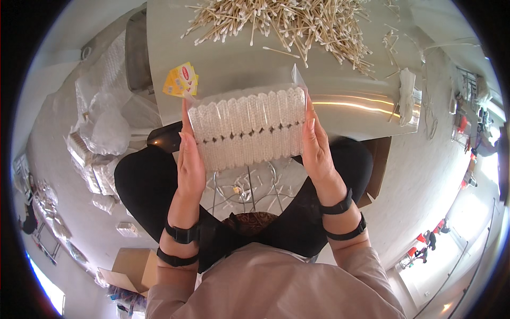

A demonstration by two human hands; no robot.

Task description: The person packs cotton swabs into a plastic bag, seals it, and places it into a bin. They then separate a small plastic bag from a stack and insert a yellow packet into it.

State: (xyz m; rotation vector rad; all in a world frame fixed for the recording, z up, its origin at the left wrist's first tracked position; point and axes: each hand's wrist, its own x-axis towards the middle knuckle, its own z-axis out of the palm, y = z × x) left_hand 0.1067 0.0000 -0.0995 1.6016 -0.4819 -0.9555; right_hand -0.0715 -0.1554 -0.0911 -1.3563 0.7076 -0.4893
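Between my two palms I hold a clear plastic bag (247, 130) packed with bundled cotton swabs, their white tips facing up in two rows. My left hand (190, 165) presses flat along its left side. Along the opposite side lies my right hand (317, 149), thumb up and fingers partly hidden behind the bag. The bag is raised over my lap at the near edge of the metal table (223, 69), and its far corners of film stick up. Just beyond its left corner sit several yellow cards (181, 80) with a red mark.
A big heap of loose cotton swabs (297, 24) covers the far part of the table. White packaging (407, 95) lies at the table's right edge. On the floor at left are wrapped packs (87, 159) and plastic film (106, 127); an open cardboard box (130, 268) stands at lower left.
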